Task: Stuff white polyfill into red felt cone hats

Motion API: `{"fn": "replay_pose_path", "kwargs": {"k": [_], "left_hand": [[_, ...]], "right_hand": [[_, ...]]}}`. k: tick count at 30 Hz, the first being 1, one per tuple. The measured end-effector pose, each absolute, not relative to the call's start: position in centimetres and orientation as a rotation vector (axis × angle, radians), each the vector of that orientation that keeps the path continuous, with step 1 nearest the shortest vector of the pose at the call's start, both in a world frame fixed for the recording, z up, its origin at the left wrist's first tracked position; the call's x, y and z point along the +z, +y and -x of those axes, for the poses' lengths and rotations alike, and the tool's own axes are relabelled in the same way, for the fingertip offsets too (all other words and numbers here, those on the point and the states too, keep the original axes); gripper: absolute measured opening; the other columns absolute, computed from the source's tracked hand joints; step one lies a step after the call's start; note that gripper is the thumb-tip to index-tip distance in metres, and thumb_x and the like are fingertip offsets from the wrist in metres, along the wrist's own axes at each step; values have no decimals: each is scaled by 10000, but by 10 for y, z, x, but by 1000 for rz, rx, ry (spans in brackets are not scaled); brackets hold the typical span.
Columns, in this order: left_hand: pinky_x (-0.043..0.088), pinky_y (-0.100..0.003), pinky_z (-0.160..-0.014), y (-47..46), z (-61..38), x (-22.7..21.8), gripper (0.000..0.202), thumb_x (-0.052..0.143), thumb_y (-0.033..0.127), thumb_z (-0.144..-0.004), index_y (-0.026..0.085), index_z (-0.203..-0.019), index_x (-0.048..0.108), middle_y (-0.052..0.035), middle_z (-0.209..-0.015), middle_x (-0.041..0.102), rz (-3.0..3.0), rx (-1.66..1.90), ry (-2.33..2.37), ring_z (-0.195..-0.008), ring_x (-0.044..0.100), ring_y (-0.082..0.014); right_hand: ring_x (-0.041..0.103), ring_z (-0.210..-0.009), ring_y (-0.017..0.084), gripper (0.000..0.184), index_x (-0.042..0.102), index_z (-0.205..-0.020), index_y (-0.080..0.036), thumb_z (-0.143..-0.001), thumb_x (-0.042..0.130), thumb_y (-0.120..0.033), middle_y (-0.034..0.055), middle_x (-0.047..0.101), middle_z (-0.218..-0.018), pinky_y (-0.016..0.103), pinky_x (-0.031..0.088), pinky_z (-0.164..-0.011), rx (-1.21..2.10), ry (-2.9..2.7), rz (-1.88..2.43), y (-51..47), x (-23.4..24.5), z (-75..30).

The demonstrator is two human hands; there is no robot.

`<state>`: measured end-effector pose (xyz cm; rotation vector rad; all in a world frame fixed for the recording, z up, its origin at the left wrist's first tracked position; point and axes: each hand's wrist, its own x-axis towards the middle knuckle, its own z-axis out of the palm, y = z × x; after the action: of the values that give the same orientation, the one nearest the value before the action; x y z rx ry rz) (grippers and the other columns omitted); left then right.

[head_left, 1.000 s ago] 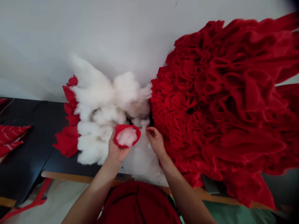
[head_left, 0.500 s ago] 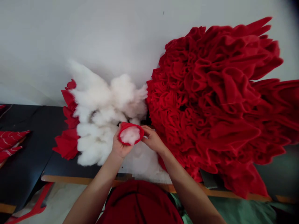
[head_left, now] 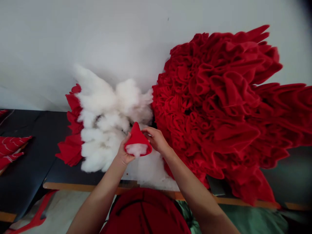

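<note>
A small red felt cone hat [head_left: 137,135] is tilted with its point up and its opening toward me. White stuffing [head_left: 136,149] fills the opening. My left hand [head_left: 124,152] is wrapped round the left side of the hat, thumb along the felt. At the right side, my right hand [head_left: 157,140] has its bent fingers against the cone; some fingertips are hidden by the felt. Behind and to the left lies a heap of fluffy white fibre filling [head_left: 104,107].
A tall pile of red felt pieces [head_left: 214,110] stands against the wall on the right. More red felt [head_left: 70,148] lies left of the filling. Patterned red pieces [head_left: 13,146] rest at the far left of the black table [head_left: 36,136]. A pale sheet [head_left: 152,172] lies under my hands.
The hat has been tipped so its point now shows upward and its opening faces lower. My right hand has shifted from the rim up along the cone's side.
</note>
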<state>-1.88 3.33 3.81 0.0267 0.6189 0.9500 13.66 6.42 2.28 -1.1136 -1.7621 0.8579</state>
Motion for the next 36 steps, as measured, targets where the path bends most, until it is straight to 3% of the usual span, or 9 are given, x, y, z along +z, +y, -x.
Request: {"fn": "replay_pose_path", "kwargs": {"k": [3, 10, 17, 22, 26, 29, 32, 36], "left_hand": [[530, -380, -794, 35, 15, 38, 285, 512, 340, -840, 103, -900, 657, -91, -772, 708, 5, 946, 660, -746, 677, -218], [538, -304, -717, 47, 12, 33, 326, 421, 297, -897, 140, -714, 640, -13, -685, 697, 115, 1147, 805, -664, 663, -161], [540, -318, -680, 46, 7, 44, 315, 430, 309, -889, 146, -700, 622, -38, -669, 690, 138, 1149, 762, -636, 648, -165], [519, -245, -586, 41, -1, 56, 281, 464, 292, -876, 136, -681, 594, -27, -616, 665, 124, 1132, 725, -558, 617, -131], [518, -233, -582, 37, -4, 56, 230, 480, 278, -869, 137, -731, 597, -38, -657, 675, 129, 1143, 714, -585, 633, -137], [526, -242, -604, 36, -3, 57, 234, 474, 283, -872, 131, -738, 592, -46, -668, 677, 138, 1158, 708, -600, 640, -143], [523, -224, -609, 35, 0, 57, 259, 444, 290, -888, 123, -758, 593, -51, -685, 681, 142, 1184, 674, -605, 637, -132], [522, -197, -614, 34, 1, 58, 304, 417, 327, -899, 104, -806, 602, -62, -695, 680, 154, 1150, 665, -611, 633, -120]], "right_hand": [[601, -682, 146, 144, 641, -725, -206, -690, 513, -150, 1, 652, -709, 260, 472, -657, 890, -1528, 1238, 70, 19, -141], [589, -626, 123, 186, 588, -898, -189, -768, 562, -319, 5, 637, -735, 269, 490, -635, 967, -1007, 1197, 50, 51, -151], [503, -521, 95, 134, 611, -842, -186, -800, 546, -296, -35, 541, -590, 211, 441, -521, 1045, -1218, 1200, 21, 76, -139], [532, -715, 128, 182, 685, -864, -182, -830, 528, -269, 52, 500, -869, 246, 482, -632, 677, -1582, 1288, 20, 66, -118], [561, -788, 182, 262, 640, -1039, -159, -878, 446, -231, 87, 549, -884, 298, 501, -684, 301, -1741, 1424, 18, 58, -106], [575, -828, 185, 219, 629, -1004, -175, -884, 448, -199, 84, 610, -908, 299, 501, -720, 131, -1793, 1388, 13, 53, -105], [541, -955, 216, 235, 638, -978, -186, -881, 431, -132, 89, 633, -996, 370, 476, -831, -67, -1852, 1305, 4, 49, -103], [450, -1156, 245, 369, 566, -1150, -134, -865, 346, -50, 132, 587, -1144, 423, 447, -941, -122, -1900, 1208, -3, 38, -97]]}}
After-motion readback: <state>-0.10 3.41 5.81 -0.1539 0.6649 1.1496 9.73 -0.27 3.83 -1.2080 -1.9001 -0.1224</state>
